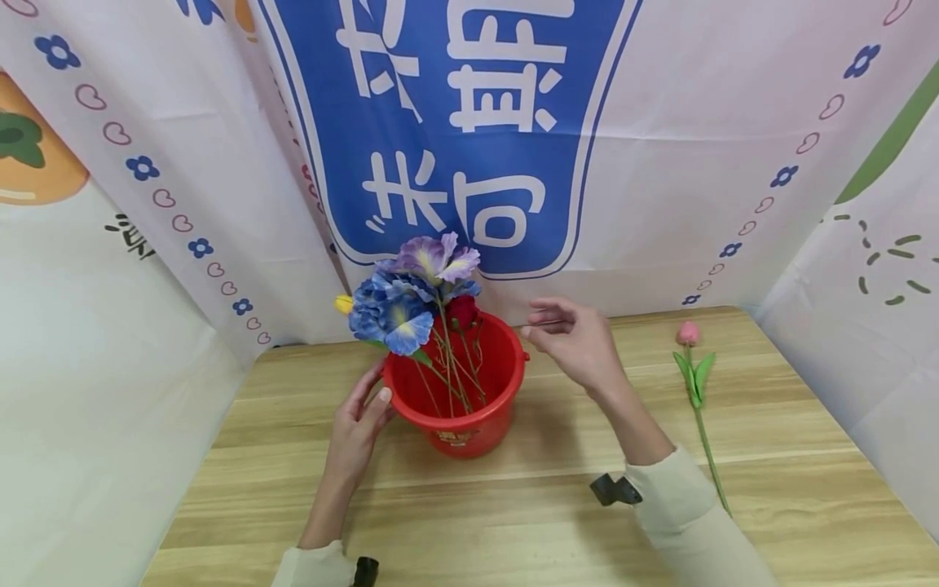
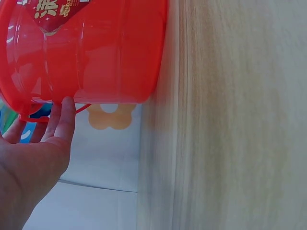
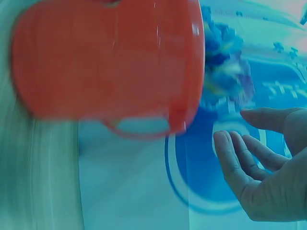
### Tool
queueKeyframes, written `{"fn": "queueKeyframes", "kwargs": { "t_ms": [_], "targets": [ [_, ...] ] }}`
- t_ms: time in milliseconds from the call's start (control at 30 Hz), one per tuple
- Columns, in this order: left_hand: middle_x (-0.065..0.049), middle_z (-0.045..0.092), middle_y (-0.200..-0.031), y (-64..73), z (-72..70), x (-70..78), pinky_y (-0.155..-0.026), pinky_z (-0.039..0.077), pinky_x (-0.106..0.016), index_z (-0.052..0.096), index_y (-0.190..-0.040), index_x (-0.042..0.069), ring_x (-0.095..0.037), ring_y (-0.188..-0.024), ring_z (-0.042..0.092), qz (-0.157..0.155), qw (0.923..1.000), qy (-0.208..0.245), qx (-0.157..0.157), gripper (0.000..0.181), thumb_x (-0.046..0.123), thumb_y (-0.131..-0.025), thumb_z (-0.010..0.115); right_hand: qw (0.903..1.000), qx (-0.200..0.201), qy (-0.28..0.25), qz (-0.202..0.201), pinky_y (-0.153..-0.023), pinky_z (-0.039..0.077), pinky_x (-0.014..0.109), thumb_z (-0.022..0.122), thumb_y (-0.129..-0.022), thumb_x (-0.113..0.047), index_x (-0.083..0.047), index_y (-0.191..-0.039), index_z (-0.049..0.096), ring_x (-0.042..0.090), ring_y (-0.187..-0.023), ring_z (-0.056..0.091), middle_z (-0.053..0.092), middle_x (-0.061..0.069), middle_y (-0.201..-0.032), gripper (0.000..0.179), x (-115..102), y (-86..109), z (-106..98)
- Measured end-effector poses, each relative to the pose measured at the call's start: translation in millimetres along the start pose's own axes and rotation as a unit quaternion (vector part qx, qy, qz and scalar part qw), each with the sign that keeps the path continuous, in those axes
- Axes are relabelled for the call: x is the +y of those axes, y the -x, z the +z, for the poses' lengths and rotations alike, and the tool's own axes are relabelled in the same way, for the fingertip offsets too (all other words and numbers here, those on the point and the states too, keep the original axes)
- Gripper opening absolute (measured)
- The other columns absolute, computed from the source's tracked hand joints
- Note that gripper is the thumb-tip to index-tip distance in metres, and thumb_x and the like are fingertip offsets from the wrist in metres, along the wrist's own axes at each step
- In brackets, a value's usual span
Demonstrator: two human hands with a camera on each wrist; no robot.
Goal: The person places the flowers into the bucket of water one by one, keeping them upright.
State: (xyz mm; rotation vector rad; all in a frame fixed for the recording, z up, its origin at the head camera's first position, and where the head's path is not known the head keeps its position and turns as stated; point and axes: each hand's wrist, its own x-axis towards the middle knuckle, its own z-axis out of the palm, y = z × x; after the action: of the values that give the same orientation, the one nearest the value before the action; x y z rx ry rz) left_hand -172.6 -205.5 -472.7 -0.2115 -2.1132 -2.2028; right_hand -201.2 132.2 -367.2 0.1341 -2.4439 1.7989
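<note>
A red bucket (image 1: pixel 473 436) stands upright on the wooden table, artificial flowers leaning in it toward the back left. Among them are a blue bloom (image 1: pixel 396 310), a purple iris (image 1: pixel 433 257), a red rose (image 1: pixel 462 311) and a yellow bud (image 1: pixel 343 304). My left hand (image 1: pixel 359 424) rests against the bucket's left side near the rim, its fingers (image 2: pixel 64 122) extended along the wall. To the right of the rim, my right hand (image 1: pixel 575 338) hovers with loosely bent fingers, holding nothing and apart from the bucket. In the right wrist view, that hand (image 3: pixel 264 177) is likewise bare.
A pink tulip (image 1: pixel 688 333) with green leaves and a long stem lies on the right side of the wooden table (image 1: pixel 293 456). Printed cloth (image 1: pixel 660 204) hangs behind the table and at both sides. The bucket's handle (image 3: pixel 144 136) hangs by its side.
</note>
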Motion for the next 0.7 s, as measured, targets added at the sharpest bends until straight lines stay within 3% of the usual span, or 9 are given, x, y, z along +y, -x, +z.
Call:
{"fn": "queueKeyframes", "kwargs": {
  "t_ms": [133,333,400,567,700],
  "targets": [
    [-0.011,0.043,-0.165,0.1,0.9,-0.1,-0.100,0.062,-0.024,0.040,-0.164,0.004,-0.008,-0.124,0.070,0.000,1.0000,0.001,0.002,0.054,0.016,-0.113,0.053,0.9998,0.010,-0.014,0.011,-0.083,0.067,0.026,0.079,-0.095,-0.008,-0.003,-0.139,0.068,0.030,-0.111,0.076,0.074,0.023,-0.127,0.045,14,3.4,-25],
    [-0.010,0.043,-0.164,0.8,0.5,-0.3,-0.100,0.062,-0.024,0.040,-0.164,0.003,-0.007,-0.125,0.069,-0.003,1.0000,0.002,0.003,0.055,0.016,-0.113,0.053,0.9993,0.022,-0.027,0.013,-0.085,0.066,0.022,0.076,-0.098,-0.006,0.005,-0.143,0.062,0.003,-0.098,0.073,0.070,0.029,-0.130,0.048,30,14.4,-61],
    [-0.009,0.043,-0.164,0.9,0.4,-0.3,-0.100,0.062,-0.024,0.040,-0.164,0.004,-0.007,-0.125,0.069,-0.003,1.0000,0.002,0.003,0.055,0.016,-0.113,0.053,0.9991,0.026,-0.030,0.015,-0.085,0.065,0.022,0.076,-0.099,-0.007,0.006,-0.144,0.060,-0.001,-0.096,0.072,0.072,0.023,-0.125,0.049,36,18.5,-72],
    [-0.008,0.044,-0.164,0.9,0.6,0.1,-0.100,0.062,-0.024,0.040,-0.164,0.004,-0.006,-0.123,0.070,-0.004,1.0000,0.003,0.004,0.054,0.016,-0.113,0.053,0.9983,0.045,-0.021,0.030,-0.085,0.065,0.022,0.076,-0.100,-0.012,0.007,-0.145,0.058,-0.005,-0.095,0.072,0.073,-0.008,-0.108,0.052,56,27.4,-99],
    [-0.009,0.044,-0.164,0.8,0.7,0.5,-0.100,0.062,-0.024,0.040,-0.164,0.004,-0.005,-0.123,0.070,-0.003,1.0000,0.000,0.005,0.054,0.016,-0.113,0.053,0.9970,0.054,-0.022,0.051,-0.085,0.065,0.021,0.075,-0.101,-0.014,0.007,-0.146,0.056,-0.006,-0.095,0.072,0.071,-0.019,-0.103,0.053,71,33.8,-119]
  ]
}}
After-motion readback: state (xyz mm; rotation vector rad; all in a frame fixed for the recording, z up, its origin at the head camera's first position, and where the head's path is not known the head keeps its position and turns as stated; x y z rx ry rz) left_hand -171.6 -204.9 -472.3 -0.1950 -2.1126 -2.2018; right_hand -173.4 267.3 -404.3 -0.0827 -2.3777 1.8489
